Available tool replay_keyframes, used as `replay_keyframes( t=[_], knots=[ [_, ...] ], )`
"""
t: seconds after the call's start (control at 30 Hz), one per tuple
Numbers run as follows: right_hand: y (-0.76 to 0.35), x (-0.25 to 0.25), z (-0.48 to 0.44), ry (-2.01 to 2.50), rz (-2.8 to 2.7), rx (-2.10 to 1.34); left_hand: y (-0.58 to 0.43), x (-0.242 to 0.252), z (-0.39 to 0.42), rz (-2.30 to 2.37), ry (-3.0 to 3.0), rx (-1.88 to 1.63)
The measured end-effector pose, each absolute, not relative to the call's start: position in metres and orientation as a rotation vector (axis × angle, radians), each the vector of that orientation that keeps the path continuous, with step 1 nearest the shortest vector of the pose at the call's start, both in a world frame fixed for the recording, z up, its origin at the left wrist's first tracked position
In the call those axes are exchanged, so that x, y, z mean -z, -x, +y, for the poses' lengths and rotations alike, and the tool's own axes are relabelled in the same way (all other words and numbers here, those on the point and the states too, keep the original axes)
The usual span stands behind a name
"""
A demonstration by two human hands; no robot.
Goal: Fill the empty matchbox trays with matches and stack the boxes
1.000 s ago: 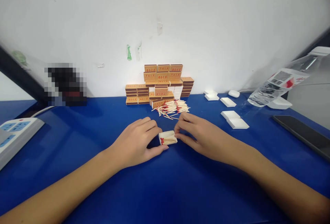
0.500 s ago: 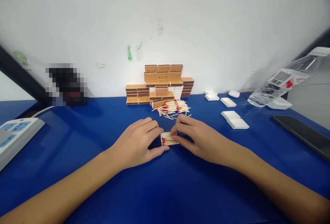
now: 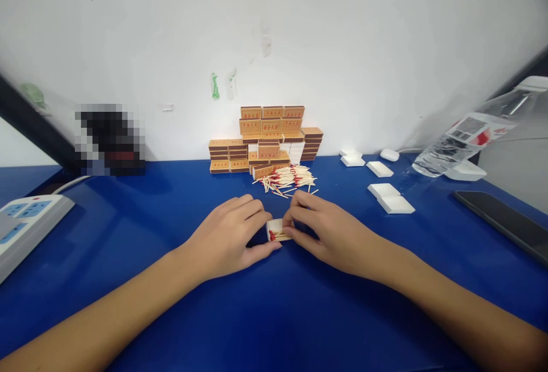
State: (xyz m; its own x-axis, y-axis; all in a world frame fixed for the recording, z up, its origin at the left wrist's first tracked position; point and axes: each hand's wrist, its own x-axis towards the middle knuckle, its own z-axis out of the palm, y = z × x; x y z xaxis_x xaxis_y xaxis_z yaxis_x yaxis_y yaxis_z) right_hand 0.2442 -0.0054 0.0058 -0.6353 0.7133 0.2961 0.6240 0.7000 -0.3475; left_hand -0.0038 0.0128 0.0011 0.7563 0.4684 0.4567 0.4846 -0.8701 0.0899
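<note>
On the blue table lies a small white matchbox tray [image 3: 274,225] holding red-tipped matches [image 3: 278,236]. My left hand [image 3: 233,235] grips its left end, thumb at the near edge and fingers at the far one. Over the tray's right part, my right hand [image 3: 323,226] has thumb and forefinger pinched together on the matches; that end of the tray is hidden under the hand. Just beyond is a loose pile of matches [image 3: 293,177], in front of stacked orange-brown matchboxes [image 3: 271,126] against the wall.
Several empty white trays [image 3: 396,204] lie to the right, near a white rounded case [image 3: 389,156]. A tilted clear water bottle [image 3: 440,152] and a dark phone [image 3: 505,223] are farther right. At the left edge sits a power strip [image 3: 38,218].
My right fingertips have shifted slightly left and down within the tray, and the matches lie a little differently. My left hand stays in place.
</note>
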Motion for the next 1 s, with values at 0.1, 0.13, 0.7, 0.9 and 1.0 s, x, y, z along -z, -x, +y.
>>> replay_keyframes(
  t=[0.1, 0.13, 0.7, 0.9, 1.0],
  knots=[
    [-0.2401, -0.0037, -0.0048, 1.039, -2.498, -0.241, 0.0034, -0.0011, 0.0135, -0.758, 2.913, 0.747],
    [-0.2390, -0.0032, -0.0047, 1.049, -2.503, -0.222, 0.0034, -0.0011, 0.0136, -0.750, 2.912, 0.746],
    [-0.2388, -0.0094, -0.0057, 1.037, -2.637, 0.118, 0.0037, -0.0021, 0.0126, -0.721, 2.891, 0.730],
    [-0.2382, -0.0117, -0.0092, 0.976, -2.599, -0.151, 0.0035, -0.0033, 0.0123, -0.748, 2.918, 0.706],
    [-0.2398, -0.0119, -0.0095, 0.973, -2.576, -0.195, 0.0043, -0.0037, 0.0121, -0.747, 2.918, 0.705]
  ],
)
